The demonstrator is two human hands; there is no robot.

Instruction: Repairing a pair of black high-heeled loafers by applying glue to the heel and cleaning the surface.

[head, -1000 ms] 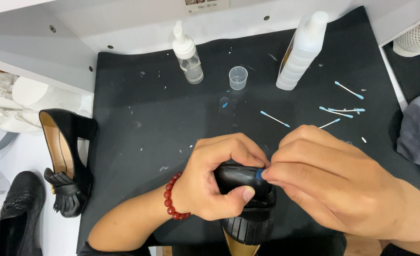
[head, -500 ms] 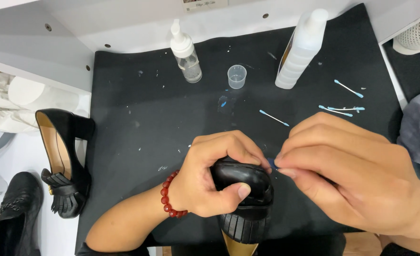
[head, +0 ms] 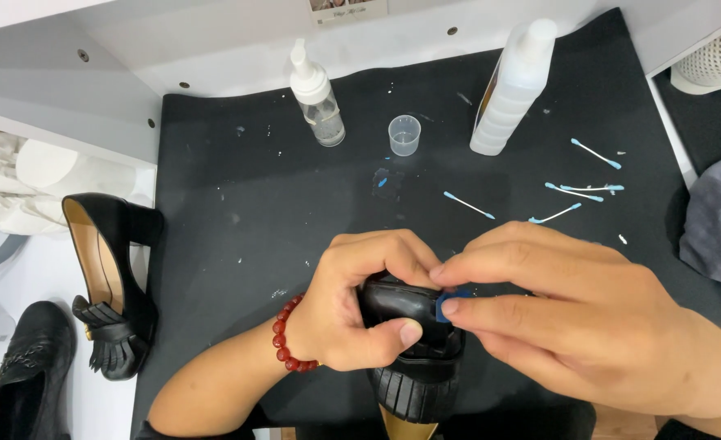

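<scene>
Left hand (head: 352,314): fingers curled tight around the shoe (head: 413,342), thumb pressed on its toe.
Right hand (head: 572,318): thumb and forefinger pinch a small blue piece (head: 444,305) — right against the shoe.
Shoe: black, low on the mat (head: 238,204), between both hands.
Behind: pump bottle (head: 317,98), cup (head: 404,134), tall bottle (head: 514,85), swabs (head: 576,191) — well apart.

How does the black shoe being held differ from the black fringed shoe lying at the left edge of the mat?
The held shoe is gripped by the left hand over the black mat, while the right hand presses a small blue piece to it; the fringed shoe lies untouched, half off the mat. The held shoe's opening is mostly covered; the fringed shoe's tan lining shows fully. Both are glossy black with fringe.
</scene>
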